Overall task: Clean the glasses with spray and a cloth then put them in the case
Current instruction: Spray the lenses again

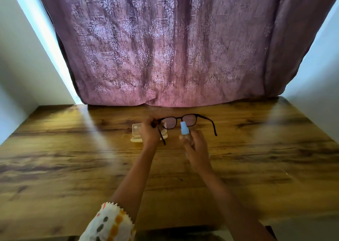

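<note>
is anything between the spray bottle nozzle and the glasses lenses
Nothing visible. The right hand holds the spray bottle right in front of the glasses, which the left hand holds up by one corner.

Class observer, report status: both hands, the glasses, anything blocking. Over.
Left hand gripping glasses at one hinge, raised over table. Right hand holding spray bottle, nozzle near lens. Case behind left hand. Nothing blocking.
</note>
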